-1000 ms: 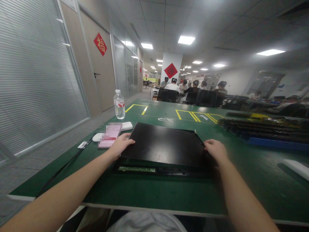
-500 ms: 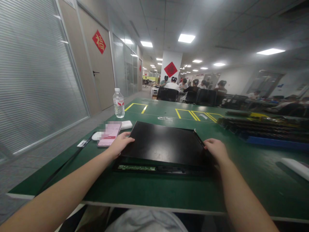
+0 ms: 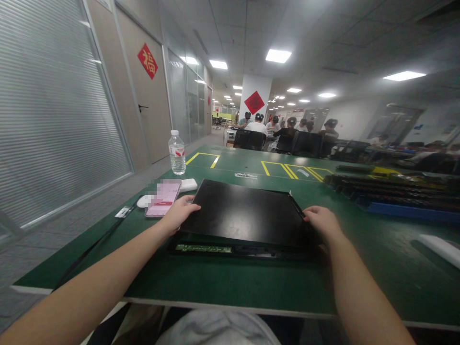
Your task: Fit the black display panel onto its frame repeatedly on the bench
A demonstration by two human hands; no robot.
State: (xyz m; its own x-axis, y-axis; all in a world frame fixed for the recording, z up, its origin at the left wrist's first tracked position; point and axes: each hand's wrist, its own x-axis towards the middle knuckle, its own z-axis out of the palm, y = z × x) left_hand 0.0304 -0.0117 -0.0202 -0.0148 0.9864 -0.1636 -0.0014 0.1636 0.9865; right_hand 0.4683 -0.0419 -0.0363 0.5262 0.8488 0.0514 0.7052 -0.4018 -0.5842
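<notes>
A black flat display panel [image 3: 244, 211] lies over a dark frame on the green table, in front of me. My left hand [image 3: 181, 213] grips the panel's left edge, thumb on top and the other fingers mostly hidden. On the opposite edge, my right hand [image 3: 321, 223] is closed, its fingertips pressed to the side. Along the near side a green circuit board [image 3: 203, 248] shows in the black frame [image 3: 266, 253] below the panel. Just beyond my left hand are a phone [image 3: 165, 203] with a pink screen and a white case [image 3: 189, 185].
A water bottle [image 3: 177, 153] stands at the table's far left. Dark stacked parts [image 3: 381, 189] and a blue strip [image 3: 409, 212] lie on the right, with a white object [image 3: 440, 250] nearer. A black strap [image 3: 97, 245] crosses the left edge. Several people sit further back.
</notes>
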